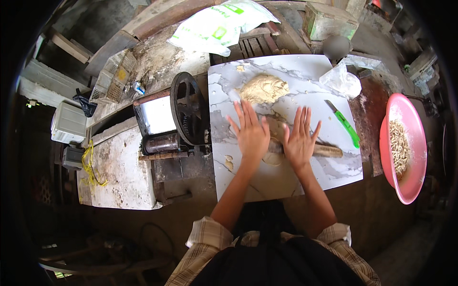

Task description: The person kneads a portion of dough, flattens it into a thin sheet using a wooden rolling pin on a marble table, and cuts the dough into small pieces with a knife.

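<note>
My left hand [251, 133] and my right hand [300, 140] lie palm down, fingers stretched out, over a wooden rolling pin [329, 150] on the marbled board [229, 183]. Flattened pale dough [273, 158] shows beneath the pin between my hands, partly hidden. Just beyond my fingertips sits a larger lump of dough [265, 88], with small scraps [229, 163] at the left. A green-handled knife [346, 126] rests toward the board's right side, below a crumpled clear plastic bag [341, 81] at the back right corner.
A hand-cranked roller machine [157, 143] with a large wheel [176, 86] adjoins the board's left. A pink basin [412, 148] holding short pale pieces stands right. Behind are a white sack [214, 28], a plastic basket [109, 76] and a metal box [329, 21]; a white container [67, 124] stands far left.
</note>
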`<state>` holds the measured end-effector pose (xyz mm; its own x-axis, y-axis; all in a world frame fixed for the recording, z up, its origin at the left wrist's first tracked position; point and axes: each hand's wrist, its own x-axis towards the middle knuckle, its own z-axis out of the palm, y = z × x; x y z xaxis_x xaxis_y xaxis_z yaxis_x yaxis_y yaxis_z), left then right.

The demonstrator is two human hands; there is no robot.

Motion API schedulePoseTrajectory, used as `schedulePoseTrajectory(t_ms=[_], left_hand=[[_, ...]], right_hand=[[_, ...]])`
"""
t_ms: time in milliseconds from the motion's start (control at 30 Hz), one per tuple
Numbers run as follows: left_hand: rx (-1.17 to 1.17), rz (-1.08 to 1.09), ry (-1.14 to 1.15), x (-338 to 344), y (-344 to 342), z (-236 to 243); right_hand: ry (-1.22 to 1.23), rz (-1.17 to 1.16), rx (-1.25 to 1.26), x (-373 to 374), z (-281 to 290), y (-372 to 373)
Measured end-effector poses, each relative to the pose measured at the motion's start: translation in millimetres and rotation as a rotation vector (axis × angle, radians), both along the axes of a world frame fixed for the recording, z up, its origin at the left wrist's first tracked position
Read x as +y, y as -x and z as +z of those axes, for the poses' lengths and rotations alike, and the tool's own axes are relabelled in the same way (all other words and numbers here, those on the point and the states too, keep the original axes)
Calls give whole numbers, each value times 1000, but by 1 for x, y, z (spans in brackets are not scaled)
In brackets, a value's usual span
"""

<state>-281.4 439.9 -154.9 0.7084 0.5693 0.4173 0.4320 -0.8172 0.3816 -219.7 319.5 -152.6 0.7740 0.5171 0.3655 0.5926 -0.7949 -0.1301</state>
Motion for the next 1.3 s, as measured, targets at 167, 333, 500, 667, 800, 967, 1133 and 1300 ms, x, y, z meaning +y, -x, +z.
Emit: schedulePoseTrajectory(t_ms=[167,333,500,667,800,967,1133,1300], left_hand=[[19,86,6,15,-22,2],[-3,33,33,-6,20,-16],[5,14,-19,-7,19,-12],[-55,113,5,10,-20,1],[2,98,-26,-9,15,-12],[56,82,-17,-28,47,-15],[21,140,-34,4,-8,1],[-47,186,4,13,-13,-2]], right_hand=[[-39,-18,-65,14,6,-11],[15,9,31,-10,1,30],[21,43,23,-11,3,27],[-12,-10,-79,17,4,-17],[-8,57,20,-5,-5,17],[26,123,43,-19,-2,42],[-116,72,-61,18,8,-8],[-90,37,-85,29,-1,-13]])
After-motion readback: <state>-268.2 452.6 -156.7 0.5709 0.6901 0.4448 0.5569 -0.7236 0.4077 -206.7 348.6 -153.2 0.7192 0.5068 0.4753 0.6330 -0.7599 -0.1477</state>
